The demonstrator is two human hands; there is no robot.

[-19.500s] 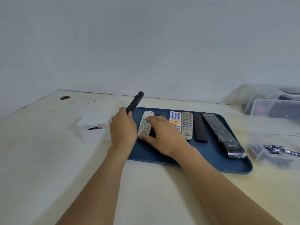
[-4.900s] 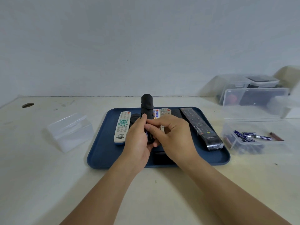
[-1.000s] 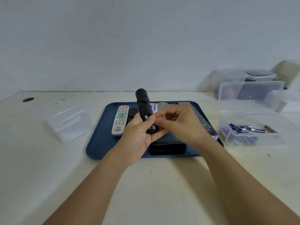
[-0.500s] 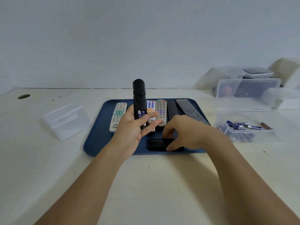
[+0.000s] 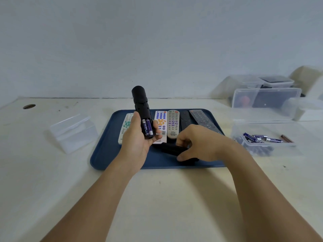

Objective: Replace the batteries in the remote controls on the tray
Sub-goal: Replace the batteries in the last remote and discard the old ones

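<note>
Left hand (image 5: 139, 137): grips black remote (image 5: 142, 110) upright above tray (image 5: 104, 154), two batteries (image 5: 147, 127) seated in open bay. Right hand (image 5: 197, 142): fingers curled on black cover (image 5: 172, 148) lying on tray. Step: closing up. Next: lift cover, align, slide shut.

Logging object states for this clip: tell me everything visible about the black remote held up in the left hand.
The black remote is slim, matte, plastic-looking, with a rounded top end. It stands nearly upright above the blue tray, back toward the camera. Its battery bay is uncovered at the lower end, showing two purple batteries side by side. The left hand grips its lower part; nothing else touches it.
</note>
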